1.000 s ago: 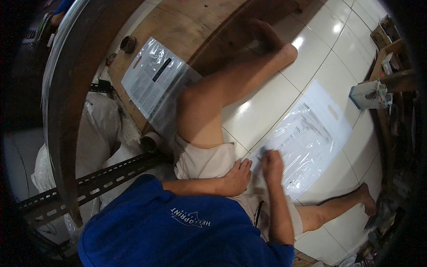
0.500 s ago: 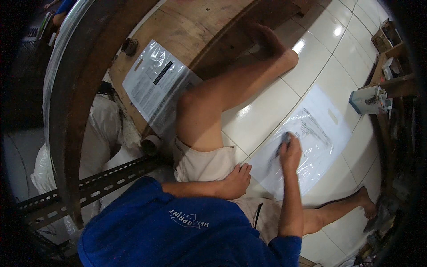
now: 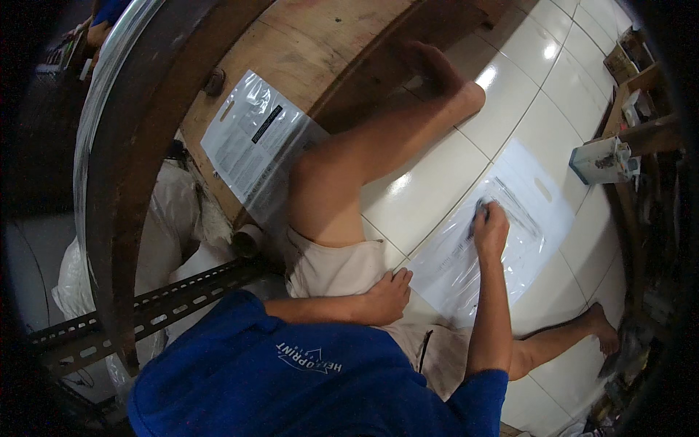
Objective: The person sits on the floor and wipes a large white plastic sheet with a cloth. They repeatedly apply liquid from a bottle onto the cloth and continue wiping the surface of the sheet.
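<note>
A white plastic bag (image 3: 451,277) with a die-cut handle hole lies flat on the tiled floor to my right, with dark printing and grey smears on its face. My right hand (image 3: 492,231) is closed around a small dark grey wad that looks like a cloth (image 3: 480,210), pressed on the printed area. Most of the wad is hidden by my fingers. On the leg of my light shorts rests my left hand (image 3: 390,296), holding nothing, its fingers stretched out over the edge of the thigh.
A second printed plastic bag (image 3: 251,131) lies on a wooden board (image 3: 291,54) beyond my bent left knee. A light rectangular can (image 3: 601,162) stands by shelves at the right. At the left are a slotted metal bar (image 3: 175,300), a cardboard tube (image 3: 247,238) and white sacks (image 3: 175,200).
My right hand has slid the wad up and slightly right across the bag, toward the handle hole. The left hand stays on the thigh.
</note>
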Action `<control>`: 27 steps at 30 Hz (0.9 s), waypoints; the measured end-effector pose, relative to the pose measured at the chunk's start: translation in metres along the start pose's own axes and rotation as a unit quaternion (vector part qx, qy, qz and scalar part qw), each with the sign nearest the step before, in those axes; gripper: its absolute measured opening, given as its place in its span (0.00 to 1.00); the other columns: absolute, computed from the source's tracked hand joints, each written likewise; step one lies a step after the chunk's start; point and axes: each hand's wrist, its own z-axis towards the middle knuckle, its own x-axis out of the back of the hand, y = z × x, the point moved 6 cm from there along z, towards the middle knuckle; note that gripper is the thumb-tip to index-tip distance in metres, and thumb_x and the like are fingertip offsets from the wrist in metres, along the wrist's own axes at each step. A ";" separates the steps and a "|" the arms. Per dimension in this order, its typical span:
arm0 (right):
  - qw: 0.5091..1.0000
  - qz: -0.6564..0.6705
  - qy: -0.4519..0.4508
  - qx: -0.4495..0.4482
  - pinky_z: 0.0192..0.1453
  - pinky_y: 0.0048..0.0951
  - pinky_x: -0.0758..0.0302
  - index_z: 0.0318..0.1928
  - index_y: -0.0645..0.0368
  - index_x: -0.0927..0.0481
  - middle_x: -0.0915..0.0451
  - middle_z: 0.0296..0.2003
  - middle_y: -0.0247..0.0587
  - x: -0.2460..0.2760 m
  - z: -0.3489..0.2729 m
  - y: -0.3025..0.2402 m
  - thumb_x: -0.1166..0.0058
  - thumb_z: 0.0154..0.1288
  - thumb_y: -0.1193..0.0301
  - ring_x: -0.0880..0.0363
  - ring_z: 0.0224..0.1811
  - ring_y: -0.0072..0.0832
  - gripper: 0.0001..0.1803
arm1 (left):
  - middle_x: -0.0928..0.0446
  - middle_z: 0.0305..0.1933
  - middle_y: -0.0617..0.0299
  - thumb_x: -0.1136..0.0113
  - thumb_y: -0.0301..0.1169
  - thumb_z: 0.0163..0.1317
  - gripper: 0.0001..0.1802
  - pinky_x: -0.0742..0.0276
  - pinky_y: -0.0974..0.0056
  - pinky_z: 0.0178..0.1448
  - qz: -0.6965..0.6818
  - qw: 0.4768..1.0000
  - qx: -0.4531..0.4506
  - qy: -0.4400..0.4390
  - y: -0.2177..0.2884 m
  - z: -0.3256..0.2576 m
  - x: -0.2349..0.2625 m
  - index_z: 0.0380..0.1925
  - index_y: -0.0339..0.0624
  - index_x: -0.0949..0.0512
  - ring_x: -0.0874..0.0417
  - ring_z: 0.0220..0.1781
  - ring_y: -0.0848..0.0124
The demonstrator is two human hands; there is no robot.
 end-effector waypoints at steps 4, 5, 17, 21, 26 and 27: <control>0.991 0.118 -0.056 0.040 0.45 0.45 0.26 0.42 0.61 0.23 0.23 0.35 0.53 -0.027 -0.099 -0.018 0.46 0.57 0.79 0.23 0.40 0.51 0.11 | 0.38 0.66 0.31 0.44 0.50 0.58 0.35 0.37 0.43 0.63 0.019 1.000 0.010 -0.013 0.002 0.000 0.001 0.55 0.29 0.25 0.37 0.67 0.41; 0.990 0.094 -0.071 0.073 0.44 0.45 0.26 0.44 0.59 0.22 0.24 0.35 0.52 -0.035 -0.124 -0.027 0.45 0.56 0.79 0.23 0.40 0.51 0.13 | 0.38 0.66 0.31 0.44 0.50 0.58 0.35 0.36 0.44 0.63 0.033 0.999 0.010 -0.016 0.004 0.001 0.001 0.55 0.29 0.25 0.38 0.67 0.41; 0.998 0.007 0.035 0.050 0.41 0.45 0.28 0.37 0.60 0.20 0.26 0.30 0.53 -0.026 -0.031 -0.009 0.48 0.59 0.79 0.24 0.35 0.50 0.06 | 0.38 0.67 0.32 0.42 0.52 0.57 0.37 0.35 0.45 0.63 0.017 0.999 0.017 -0.042 0.001 0.003 -0.010 0.55 0.30 0.26 0.40 0.69 0.42; 0.998 -0.026 0.049 -0.018 0.43 0.45 0.28 0.37 0.62 0.21 0.22 0.34 0.53 0.002 0.021 0.021 0.46 0.59 0.77 0.23 0.38 0.51 0.05 | 0.38 0.67 0.33 0.43 0.52 0.58 0.38 0.35 0.45 0.63 0.012 0.998 0.005 -0.059 0.001 0.003 -0.001 0.58 0.30 0.28 0.40 0.69 0.43; 0.989 0.053 0.082 -0.107 0.47 0.41 0.27 0.37 0.64 0.22 0.20 0.36 0.53 0.015 0.011 0.035 0.45 0.58 0.75 0.22 0.41 0.48 0.08 | 0.33 0.63 0.36 0.43 0.49 0.59 0.38 0.32 0.49 0.63 -0.148 0.970 0.021 -0.189 -0.026 0.027 0.023 0.61 0.30 0.33 0.32 0.65 0.46; 0.984 0.077 0.090 -0.136 0.48 0.40 0.27 0.38 0.65 0.22 0.20 0.37 0.53 0.018 0.005 0.038 0.45 0.58 0.74 0.22 0.41 0.48 0.08 | 0.33 0.62 0.37 0.42 0.47 0.59 0.37 0.32 0.50 0.63 -0.140 0.983 0.004 -0.122 -0.041 0.046 0.041 0.61 0.29 0.34 0.31 0.64 0.47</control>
